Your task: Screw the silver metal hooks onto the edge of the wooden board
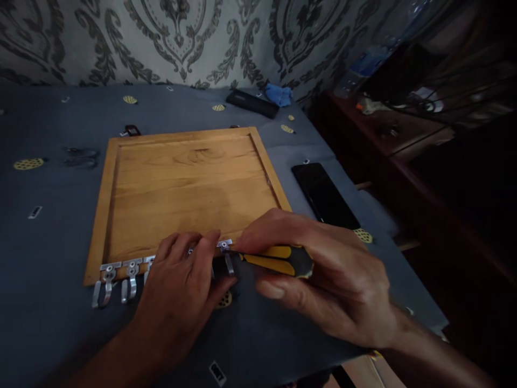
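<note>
A square wooden board (189,188) with a raised frame lies on a blue-grey cloth. Several metal hooks (107,280) are fixed along its near edge. My right hand (323,275) is closed round a yellow-and-black screwdriver (278,260), whose tip meets the screw of the rightmost hook (226,253). My left hand (181,291) lies over the near edge of the board, its fingertips pressed on the hook bracket next to that screw. It covers a hook or two beneath it.
A black phone (323,195) lies right of the board. A dark flat box (252,102) and a blue cloth (279,94) sit at the far edge by the patterned wall. A dark wooden cabinet (388,140) with clutter stands to the right.
</note>
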Motion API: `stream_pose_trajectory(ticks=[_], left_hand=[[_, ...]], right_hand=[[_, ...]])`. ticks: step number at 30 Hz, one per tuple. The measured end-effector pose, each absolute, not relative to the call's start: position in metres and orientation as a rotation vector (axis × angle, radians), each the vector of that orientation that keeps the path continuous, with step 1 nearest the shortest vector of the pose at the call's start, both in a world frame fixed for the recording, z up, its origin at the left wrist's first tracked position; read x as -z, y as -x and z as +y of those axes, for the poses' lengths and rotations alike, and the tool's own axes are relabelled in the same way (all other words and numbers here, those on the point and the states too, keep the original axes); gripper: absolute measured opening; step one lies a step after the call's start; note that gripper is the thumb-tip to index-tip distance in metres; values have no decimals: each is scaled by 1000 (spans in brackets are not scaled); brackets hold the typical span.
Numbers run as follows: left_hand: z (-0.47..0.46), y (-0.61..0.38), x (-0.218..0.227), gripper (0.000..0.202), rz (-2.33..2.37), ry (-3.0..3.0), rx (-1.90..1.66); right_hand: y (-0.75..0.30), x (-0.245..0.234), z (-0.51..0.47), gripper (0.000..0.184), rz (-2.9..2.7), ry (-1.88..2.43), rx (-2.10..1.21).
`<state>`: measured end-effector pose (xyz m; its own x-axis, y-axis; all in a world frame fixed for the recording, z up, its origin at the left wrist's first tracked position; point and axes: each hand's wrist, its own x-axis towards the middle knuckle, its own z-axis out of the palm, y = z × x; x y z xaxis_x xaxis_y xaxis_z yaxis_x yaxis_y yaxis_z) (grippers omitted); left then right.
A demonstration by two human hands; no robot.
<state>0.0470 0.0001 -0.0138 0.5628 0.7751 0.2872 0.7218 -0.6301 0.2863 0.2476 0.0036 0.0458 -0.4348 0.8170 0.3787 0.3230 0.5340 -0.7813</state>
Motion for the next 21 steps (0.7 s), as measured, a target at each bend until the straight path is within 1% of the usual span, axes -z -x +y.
stream_pose_trajectory(ticks=[3,7,17,21], left_hand=[[0,-47,13,35,1283,-2646,-578],[0,-47,13,37,1276,-2639,-549],[0,-47,11,34,1274,-2613,-568],[0,-47,11,36,1273,-2613,-557]], right_hand=[[-252,-48,7,22,-2042,838,-851],[-254,-45,5,32,-2017,799,-808],[-242,-42,-3,19,-1972,947,-629],[-242,-38,-3,20,-1989,933,-580]])
